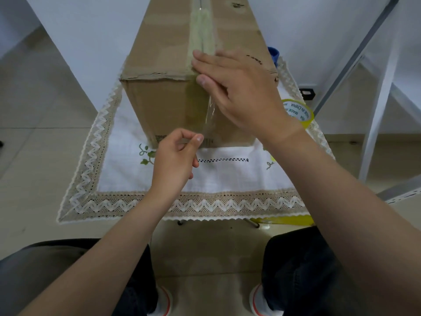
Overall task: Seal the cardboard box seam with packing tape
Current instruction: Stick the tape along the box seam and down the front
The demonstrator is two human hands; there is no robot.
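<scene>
A long brown cardboard box (159,65) stands on a small table, its top seam (201,26) covered by a strip of clear tape. The tape strip (210,110) runs over the near top edge and hangs down the front face. My right hand (239,87) lies flat on the near top corner, fingers pressing the tape at the edge. My left hand (177,156) pinches the loose lower end of the strip between thumb and forefinger, just in front of the box's bottom. A yellow tape roll (298,111) sits on the table right of the box, partly hidden by my right wrist.
The table carries a white cloth with lace trim (227,205). A blue object (273,53) peeks out behind the box's right side. A white metal frame (376,110) stands to the right. My knees and shoes show below the table's front edge.
</scene>
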